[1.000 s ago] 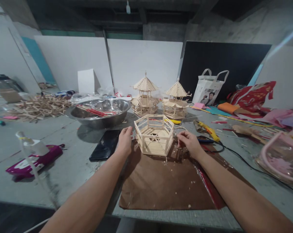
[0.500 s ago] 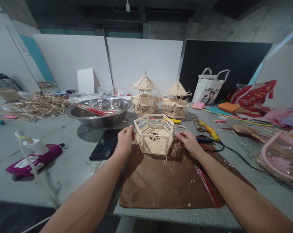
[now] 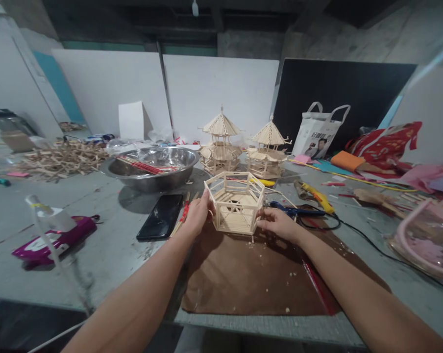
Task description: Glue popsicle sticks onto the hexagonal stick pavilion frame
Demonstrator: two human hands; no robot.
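Observation:
A six-sided model pavilion base (image 3: pixel 236 223) built of thin wooden sticks, with an open railing around its top, stands on the brown mat (image 3: pixel 239 289). My left hand (image 3: pixel 198 214) grips its left side, thumb up along the railing. On the opposite side my right hand (image 3: pixel 278 224) has its fingertips on the lower right wall, partly hidden by the model. Behind it are two finished-looking model pavilions, one with a taller roof (image 3: pixel 221 130) and one to its right (image 3: pixel 269 137). Beside my left wrist lie loose sticks with red wrapping (image 3: pixel 184 211).
A black phone (image 3: pixel 160 218) and a steel bowl (image 3: pixel 151 181) holding red-wrapped sticks are on the left. Blue-handled pliers (image 3: pixel 298 211) and a yellow corded tool (image 3: pixel 319 197) lie to the right. A stick pile (image 3: pixel 63 159) sits far left, a pink clear bag (image 3: pixel 430 240) far right.
Both hands have moved inward onto the sides of the model. Red-wrapped sticks beside my left wrist and the blue pliers by my right hand show more now.

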